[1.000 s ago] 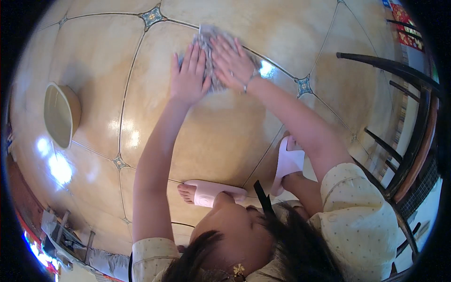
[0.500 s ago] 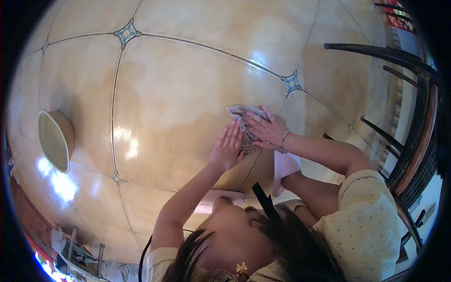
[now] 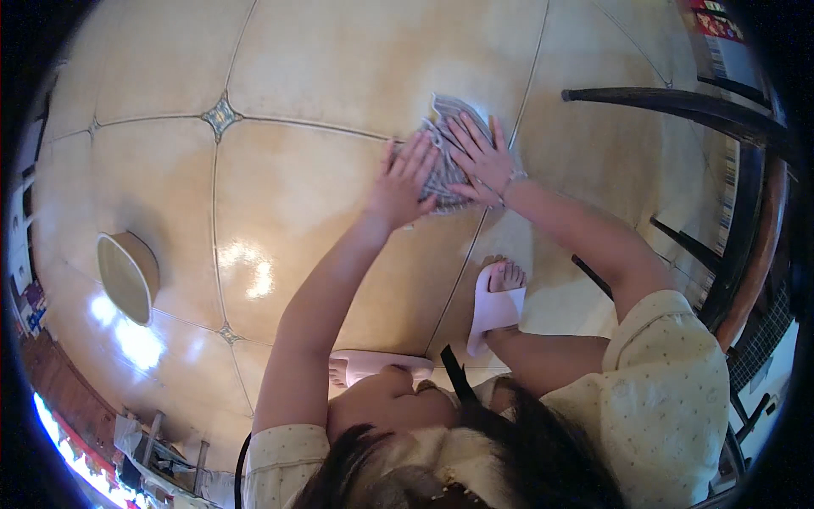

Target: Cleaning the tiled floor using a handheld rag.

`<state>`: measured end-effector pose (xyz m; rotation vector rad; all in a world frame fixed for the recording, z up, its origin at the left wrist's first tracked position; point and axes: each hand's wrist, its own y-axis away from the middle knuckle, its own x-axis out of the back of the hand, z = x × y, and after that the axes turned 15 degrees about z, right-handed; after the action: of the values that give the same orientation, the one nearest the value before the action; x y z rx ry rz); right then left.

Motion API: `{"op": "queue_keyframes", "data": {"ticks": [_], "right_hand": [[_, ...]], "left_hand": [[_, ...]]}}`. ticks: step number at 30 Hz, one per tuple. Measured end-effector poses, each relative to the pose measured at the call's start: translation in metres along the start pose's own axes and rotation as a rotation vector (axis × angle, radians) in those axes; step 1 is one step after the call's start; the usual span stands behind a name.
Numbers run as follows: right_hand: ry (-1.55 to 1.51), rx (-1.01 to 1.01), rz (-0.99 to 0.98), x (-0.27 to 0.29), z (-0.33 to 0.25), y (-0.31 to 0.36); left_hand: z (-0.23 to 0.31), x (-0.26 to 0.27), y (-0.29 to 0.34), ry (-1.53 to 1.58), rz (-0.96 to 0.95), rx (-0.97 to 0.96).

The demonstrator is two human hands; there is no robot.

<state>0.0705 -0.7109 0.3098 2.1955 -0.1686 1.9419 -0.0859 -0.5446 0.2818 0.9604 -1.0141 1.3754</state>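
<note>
A crumpled grey striped cloth lies on the tiled floor, pressed down beneath both of my hands. My left hand rests flat along its left edge, fingers stretched forward. On the right side of the cloth my right hand lies with its fingers spread, a thin bracelet round the wrist. The palms hide part of the fabric, while its far corner sticks out past the right fingertips.
A cream basin stands on the floor to the left. Dark curved chair legs reach in from the right. My feet, in pink slippers, are on the near floor. A low wooden rack sits at the lower left.
Both hands have pushed the cloth forward, farther from my feet, across the tile. My arms are stretched out more. The whole view has shifted somewhat.
</note>
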Motion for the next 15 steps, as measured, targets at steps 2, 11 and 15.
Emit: {"op": "queue_keyframes", "data": {"ticks": [2, 11, 15], "right_hand": [[0.033, -0.063, 0.035, 0.005, 0.012, -0.033], [0.096, -0.359, 0.229, -0.014, 0.048, -0.190], [0.488, -0.383, 0.408, -0.028, 0.057, -0.236]], "left_hand": [[-0.022, 0.009, -0.023, -0.052, -0.075, 0.015], [-0.106, 0.011, -0.113, -0.364, 0.117, 0.457], [-0.141, 0.017, -0.133, -0.387, 0.125, 0.489]]}}
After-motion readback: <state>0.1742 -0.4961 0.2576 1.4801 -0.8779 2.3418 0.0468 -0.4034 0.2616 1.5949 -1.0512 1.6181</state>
